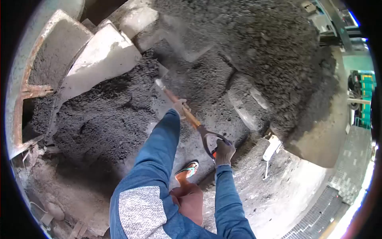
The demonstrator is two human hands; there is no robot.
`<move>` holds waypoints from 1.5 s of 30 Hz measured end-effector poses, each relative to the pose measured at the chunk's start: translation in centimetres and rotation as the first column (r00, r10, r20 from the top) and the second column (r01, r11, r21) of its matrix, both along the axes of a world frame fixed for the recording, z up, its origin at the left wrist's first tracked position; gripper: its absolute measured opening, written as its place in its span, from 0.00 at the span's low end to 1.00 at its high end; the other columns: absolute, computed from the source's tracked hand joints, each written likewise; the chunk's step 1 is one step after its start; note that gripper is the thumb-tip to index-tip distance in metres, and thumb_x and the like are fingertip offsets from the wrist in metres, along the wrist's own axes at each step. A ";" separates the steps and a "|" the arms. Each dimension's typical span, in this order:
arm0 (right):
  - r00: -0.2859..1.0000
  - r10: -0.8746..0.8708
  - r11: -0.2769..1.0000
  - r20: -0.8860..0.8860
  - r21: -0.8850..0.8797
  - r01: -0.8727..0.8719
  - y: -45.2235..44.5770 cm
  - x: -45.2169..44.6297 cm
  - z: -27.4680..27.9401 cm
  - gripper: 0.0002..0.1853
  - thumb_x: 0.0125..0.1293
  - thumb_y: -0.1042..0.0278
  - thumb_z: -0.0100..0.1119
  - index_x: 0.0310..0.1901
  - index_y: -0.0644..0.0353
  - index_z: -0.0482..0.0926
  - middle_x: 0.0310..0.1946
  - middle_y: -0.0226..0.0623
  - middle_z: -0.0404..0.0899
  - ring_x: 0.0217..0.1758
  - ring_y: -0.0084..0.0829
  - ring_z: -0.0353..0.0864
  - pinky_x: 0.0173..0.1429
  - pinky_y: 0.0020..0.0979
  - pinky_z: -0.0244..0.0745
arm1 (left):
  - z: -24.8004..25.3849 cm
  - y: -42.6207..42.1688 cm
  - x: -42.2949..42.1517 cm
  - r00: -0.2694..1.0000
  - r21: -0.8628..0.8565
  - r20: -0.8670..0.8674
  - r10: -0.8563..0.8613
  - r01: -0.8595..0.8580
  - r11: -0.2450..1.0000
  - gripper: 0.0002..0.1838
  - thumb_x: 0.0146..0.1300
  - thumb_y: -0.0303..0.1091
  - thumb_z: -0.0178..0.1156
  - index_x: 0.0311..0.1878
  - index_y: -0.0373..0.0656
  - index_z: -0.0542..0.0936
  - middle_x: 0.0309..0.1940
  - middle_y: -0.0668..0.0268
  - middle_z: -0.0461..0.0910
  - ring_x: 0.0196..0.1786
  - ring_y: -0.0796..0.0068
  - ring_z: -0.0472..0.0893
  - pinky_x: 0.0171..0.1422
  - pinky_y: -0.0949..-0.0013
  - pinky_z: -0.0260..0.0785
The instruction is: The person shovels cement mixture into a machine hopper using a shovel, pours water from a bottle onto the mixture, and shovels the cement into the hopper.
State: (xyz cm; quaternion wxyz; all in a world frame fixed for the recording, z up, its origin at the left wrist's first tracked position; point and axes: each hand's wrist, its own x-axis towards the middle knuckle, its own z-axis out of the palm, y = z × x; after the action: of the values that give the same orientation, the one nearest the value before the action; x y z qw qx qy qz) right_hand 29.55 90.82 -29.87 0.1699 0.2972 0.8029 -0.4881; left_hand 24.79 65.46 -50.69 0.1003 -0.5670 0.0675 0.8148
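Note:
A shovel (pixel 193 120) with a wooden shaft and a black D-shaped handle slants across the middle of the view. My left hand (pixel 180 108), in a pale glove, is wrapped round the shaft below the metal socket. On the D-handle, my gloved right hand (pixel 225 152) is closed round the grip; something orange shows at the handle's side. The shovel's far end points to the upper left, over dark, crumbly material (pixel 111 107). Its blade is blurred against that material, and I cannot make out whether it carries a load.
A large dark heap (pixel 278 67) rises at the upper right. Pale slabs (pixel 99 59) and a rusty-edged metal frame (pixel 19 107) stand at the left. A white object (pixel 272 147) lies on the ledge at right. My sandalled foot (pixel 187 169) is below the handle.

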 end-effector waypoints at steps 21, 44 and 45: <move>0.847 -0.406 0.778 0.343 -0.356 0.517 29.9 40.3 5.8 0.05 0.50 0.78 0.65 0.30 0.60 0.81 0.21 0.33 0.77 0.17 0.29 0.73 0.21 0.34 0.68 | 14.9 21.0 35.2 0.953 -0.118 0.203 -0.224 0.251 0.961 0.12 0.64 0.40 0.65 0.33 0.46 0.74 0.26 0.63 0.75 0.30 0.61 0.79 0.33 0.52 0.76; 0.989 0.062 0.995 -0.136 -0.064 -0.071 29.4 49.1 9.0 0.09 0.62 0.66 0.60 0.37 0.62 0.84 0.27 0.34 0.81 0.30 0.28 0.81 0.34 0.34 0.75 | 32.0 17.1 34.1 0.943 -0.076 0.051 -0.329 0.332 0.940 0.12 0.69 0.41 0.58 0.33 0.46 0.70 0.23 0.61 0.72 0.28 0.57 0.75 0.38 0.50 0.75; 0.997 0.023 0.999 -0.076 -0.039 -0.026 28.5 50.7 9.9 0.08 0.63 0.67 0.61 0.38 0.61 0.83 0.25 0.33 0.80 0.31 0.28 0.80 0.34 0.35 0.74 | 29.7 15.9 35.2 0.922 -0.056 0.108 -0.373 0.380 0.923 0.13 0.69 0.42 0.58 0.33 0.46 0.70 0.23 0.61 0.72 0.28 0.57 0.75 0.38 0.49 0.75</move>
State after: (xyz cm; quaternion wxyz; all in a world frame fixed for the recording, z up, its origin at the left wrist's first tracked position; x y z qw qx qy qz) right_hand 80.21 119.28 -19.97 0.1513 0.2649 0.8024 -0.5130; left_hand 59.99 81.36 -21.00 0.2365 -0.5850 0.2013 0.7492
